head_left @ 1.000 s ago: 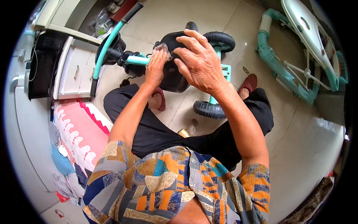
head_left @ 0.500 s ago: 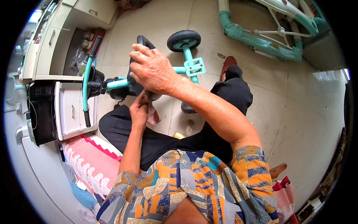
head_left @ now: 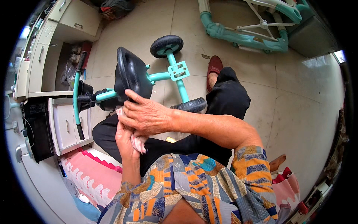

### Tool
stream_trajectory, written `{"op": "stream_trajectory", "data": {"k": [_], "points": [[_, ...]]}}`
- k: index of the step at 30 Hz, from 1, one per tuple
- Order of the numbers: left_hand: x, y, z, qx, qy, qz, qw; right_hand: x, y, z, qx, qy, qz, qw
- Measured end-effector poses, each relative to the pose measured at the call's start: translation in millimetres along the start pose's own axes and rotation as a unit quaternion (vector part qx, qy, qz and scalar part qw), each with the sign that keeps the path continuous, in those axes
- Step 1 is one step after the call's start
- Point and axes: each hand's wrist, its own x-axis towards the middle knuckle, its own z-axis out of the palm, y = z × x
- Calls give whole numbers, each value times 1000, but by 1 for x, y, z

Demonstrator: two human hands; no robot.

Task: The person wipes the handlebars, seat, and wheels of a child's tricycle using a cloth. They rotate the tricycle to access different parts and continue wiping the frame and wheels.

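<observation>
A child's tricycle (head_left: 159, 77) with a teal frame stands before me, its black seat (head_left: 131, 76) just beyond my hands. Bunched in my closed left hand (head_left: 127, 143) is a pinkish-white cloth (head_left: 138, 144), whose loose end hangs out below the fingers. My right hand (head_left: 147, 116) lies over the left one, fingers bent around the cloth's upper part; its palm side is hidden. Both hands are close to the near edge of the seat. The handlebar (head_left: 75, 95) points off to the left, and the two rear wheels (head_left: 166, 45) are on the right.
White drawers (head_left: 69, 121) and a cabinet (head_left: 41, 56) line the left side. A teal and white tubular frame (head_left: 242, 35) stands at the far right. Pink fabric (head_left: 91, 170) lies at lower left. My foot in a red shoe (head_left: 213, 71) rests on the tiled floor.
My right hand has come off the seat and down toward me, joining the left hand at the cloth. The seat has turned into fuller view, and the rear wheels have shifted toward me.
</observation>
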Motion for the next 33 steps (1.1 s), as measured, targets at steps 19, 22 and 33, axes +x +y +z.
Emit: {"op": "stream_trajectory", "data": {"k": [19,22,33], "points": [[35,7,13,207,-1,238,949,-53,9,22,59,-182,167,967],[67,8,43,310,-3,321,895,-57,10,30,73,-228,207,949],[110,-2,54,486,50,320,812,-77,27,55,222,-169,417,865]]}}
